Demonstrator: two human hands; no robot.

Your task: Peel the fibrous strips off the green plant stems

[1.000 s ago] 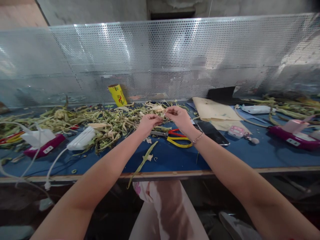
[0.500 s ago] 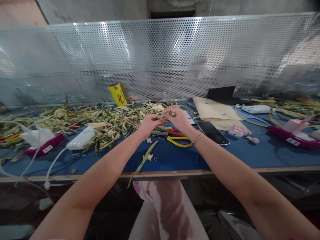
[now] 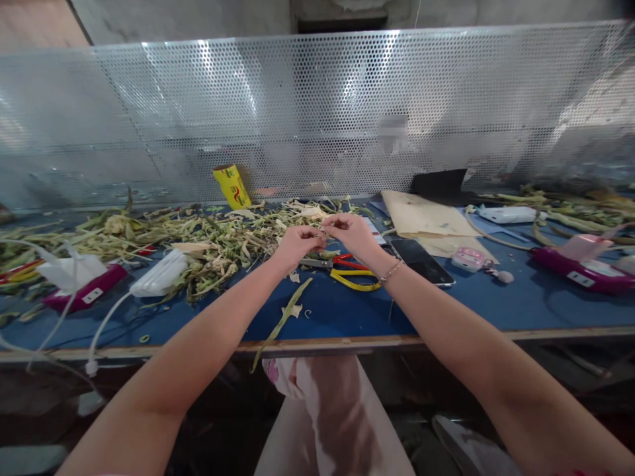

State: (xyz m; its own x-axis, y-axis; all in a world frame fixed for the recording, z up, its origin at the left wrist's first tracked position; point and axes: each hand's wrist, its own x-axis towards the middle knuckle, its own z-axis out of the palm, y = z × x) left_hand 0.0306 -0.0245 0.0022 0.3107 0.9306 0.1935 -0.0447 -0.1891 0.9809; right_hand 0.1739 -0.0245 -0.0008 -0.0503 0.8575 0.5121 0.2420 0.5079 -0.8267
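My left hand [image 3: 300, 243] and my right hand [image 3: 350, 233] meet over the middle of the bench, fingertips pinched close together. Whatever sits between them is too small and dark to name. Behind and left of them spreads a heap of dried green plant stalks and scraps [image 3: 218, 248]. Just below my hands lie scissors [image 3: 354, 279] with red and yellow handles, their blades pointing left. One long green strip [image 3: 282, 322] lies nearer me, its end hanging over the bench edge, with a pale scrap beside it.
A phone [image 3: 421, 262], brown paper [image 3: 426, 215] and a pink case [image 3: 469, 259] lie to the right. Purple power strips stand at left [image 3: 86, 291] and right [image 3: 580, 272], with white cables. A yellow packet [image 3: 232, 187] leans against the perforated metal screen [image 3: 278, 112].
My hands stay together in nearly the same place, with small finger shifts. The right fingers look slightly lower and closer to the left ones. Nothing on the bench has moved.
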